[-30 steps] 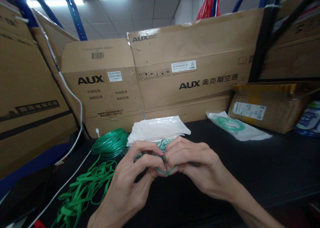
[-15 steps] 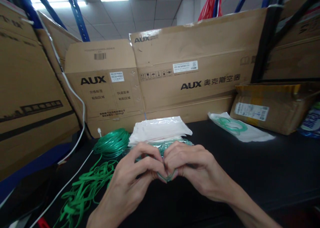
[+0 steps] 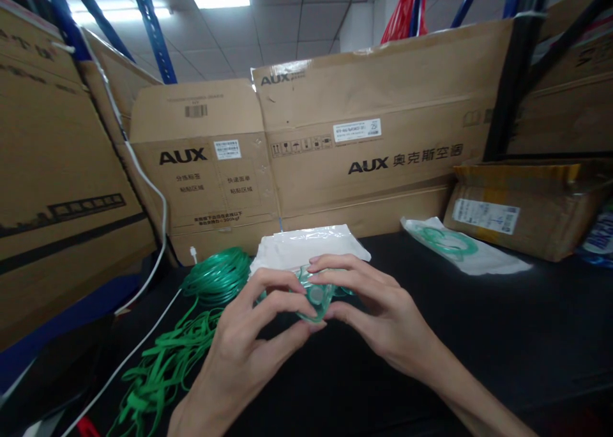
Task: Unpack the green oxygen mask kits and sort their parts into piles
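Observation:
A clear green plastic face mask point(image 3: 317, 296), of the oxygen-mask type, is held up in front of me between both hands. My left hand point(image 3: 265, 325) pinches its left and lower edge between thumb and fingers. On the other side my right hand point(image 3: 368, 299) has its thumb at the lower right edge and its fingers over the top. Fingers cover much of the mask. Behind the hands lie white plastic sleeves point(image 3: 311, 242); more green plastic shows partly there. A coil of green tubing point(image 3: 218, 275) and a tangle of green elastic straps point(image 3: 165, 367) lie to the left.
A white bag with a green tube loop point(image 3: 447, 240) rests at the right back, beside an open cardboard box point(image 3: 517, 213). Tall cardboard panels point(image 3: 373, 130) wall off the back of the black table point(image 3: 454, 315). A white cable point(image 3: 143, 335) crosses the left side.
Both hands have spread their fingers a little and tilted the mask up, so more of its front shows. Before, the fingertips were bunched together over it. The camera view has shifted slightly.

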`<state>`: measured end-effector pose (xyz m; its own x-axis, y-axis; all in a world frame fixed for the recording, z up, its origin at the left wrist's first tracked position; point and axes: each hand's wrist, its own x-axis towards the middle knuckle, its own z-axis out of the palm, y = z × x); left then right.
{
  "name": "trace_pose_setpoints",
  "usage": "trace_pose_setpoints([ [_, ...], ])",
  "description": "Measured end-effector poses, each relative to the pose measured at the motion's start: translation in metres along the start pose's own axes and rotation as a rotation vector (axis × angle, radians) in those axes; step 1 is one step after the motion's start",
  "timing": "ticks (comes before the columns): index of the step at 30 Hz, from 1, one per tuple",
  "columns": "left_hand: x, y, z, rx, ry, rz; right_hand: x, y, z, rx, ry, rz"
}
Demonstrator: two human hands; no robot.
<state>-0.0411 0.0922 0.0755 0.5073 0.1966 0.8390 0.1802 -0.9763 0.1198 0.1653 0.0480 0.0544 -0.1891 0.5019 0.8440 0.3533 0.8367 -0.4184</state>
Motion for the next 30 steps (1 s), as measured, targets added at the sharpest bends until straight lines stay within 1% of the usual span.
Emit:
trace_pose_setpoints([
  [5,-0.002,0.002,0.006,0.06,0.036,-0.02,-0.003,0.005,0.008,-0.136,0.014,-0.054],
  [9,-0.001,0.007,0.017,0.046,0.073,-0.086,-0.005,0.008,0.014,-0.211,0.076,-0.068],
  [12,0.0,0.009,0.022,0.018,0.065,-0.204,-0.007,0.012,0.016,-0.249,0.105,-0.07],
  [17,0.0,0.007,0.022,-0.056,-0.07,-0.427,-0.005,0.015,0.018,-0.262,0.055,-0.134],
  [19,0.0,0.005,0.021,-0.11,-0.106,-0.527,-0.004,0.016,0.019,-0.255,0.035,-0.141],
  [21,0.0,0.003,0.02,-0.164,-0.125,-0.635,-0.003,0.016,0.019,-0.255,0.017,-0.107],
  [24,0.0,0.002,0.018,-0.259,-0.12,-0.769,-0.003,0.016,0.019,-0.271,-0.013,0.03],
  [27,-0.001,0.0,0.017,-0.347,-0.1,-0.825,-0.003,0.015,0.018,-0.233,-0.017,0.153],
  [30,-0.002,-0.002,0.017,-0.379,-0.099,-0.843,-0.003,0.014,0.018,-0.178,0.006,0.154],
])
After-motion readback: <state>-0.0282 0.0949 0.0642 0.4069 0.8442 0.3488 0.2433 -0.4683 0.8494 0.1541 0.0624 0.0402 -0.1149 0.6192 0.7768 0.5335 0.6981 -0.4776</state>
